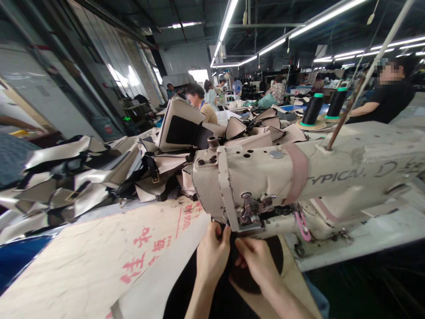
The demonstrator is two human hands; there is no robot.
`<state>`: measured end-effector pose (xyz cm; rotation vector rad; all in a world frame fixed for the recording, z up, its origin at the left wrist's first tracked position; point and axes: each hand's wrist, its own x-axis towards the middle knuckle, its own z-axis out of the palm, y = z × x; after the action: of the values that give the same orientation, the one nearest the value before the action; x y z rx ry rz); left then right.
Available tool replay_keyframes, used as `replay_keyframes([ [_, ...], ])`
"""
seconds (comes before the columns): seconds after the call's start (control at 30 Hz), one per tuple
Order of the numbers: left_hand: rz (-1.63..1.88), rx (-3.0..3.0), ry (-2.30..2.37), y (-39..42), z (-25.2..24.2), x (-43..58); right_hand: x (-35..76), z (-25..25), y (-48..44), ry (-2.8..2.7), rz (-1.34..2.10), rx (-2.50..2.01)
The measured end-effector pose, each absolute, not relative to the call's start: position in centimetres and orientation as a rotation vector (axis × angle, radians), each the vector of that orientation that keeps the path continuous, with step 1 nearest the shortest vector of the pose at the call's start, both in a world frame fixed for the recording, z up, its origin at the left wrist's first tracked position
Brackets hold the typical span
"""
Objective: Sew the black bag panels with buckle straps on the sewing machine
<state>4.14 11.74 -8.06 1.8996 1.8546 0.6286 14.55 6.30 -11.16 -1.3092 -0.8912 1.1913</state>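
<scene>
My left hand [212, 254] and my right hand [257, 261] meet under the head of a beige sewing machine [265, 181]. Both pinch a piece of black fabric [206, 292] that lies on the table beneath the needle area. The fingers of each hand are curled onto the fabric, thumbs close together. The needle itself is hidden behind the machine head and my fingers.
A heap of beige and black cut pieces [99, 173] covers the table's left and back. A cardboard sheet with red characters [99, 257] lies at the left. Two black thread cones [312, 110] stand behind the machine. Other people sit at tables beyond.
</scene>
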Motion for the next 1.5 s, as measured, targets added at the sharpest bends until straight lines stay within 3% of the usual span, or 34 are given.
replay_keyframes([
  [0.07,0.608,1.899,1.859,11.7,-7.9,4.2,18.8,-10.7,4.5,-1.143,0.896,-1.399],
  [0.2,0.593,1.910,1.862,11.7,-7.7,4.3,30.3,-9.8,0.4,-1.340,-0.290,-1.537],
  [0.3,0.616,1.931,1.865,11.9,-7.6,4.3,37.8,-9.8,-1.5,-1.283,-0.682,-1.716],
  [0.73,0.655,2.011,1.887,11.4,-7.9,4.3,41.0,-18.1,-3.2,-1.527,-0.782,-1.718],
  [1.07,0.625,1.994,1.877,11.7,-7.8,4.3,41.6,-11.4,-2.5,-1.533,-0.765,-1.715],
  [1.5,0.668,1.926,1.911,14.8,-8.8,4.1,41.5,-11.8,-2.5,-1.535,-0.782,-1.773],
])
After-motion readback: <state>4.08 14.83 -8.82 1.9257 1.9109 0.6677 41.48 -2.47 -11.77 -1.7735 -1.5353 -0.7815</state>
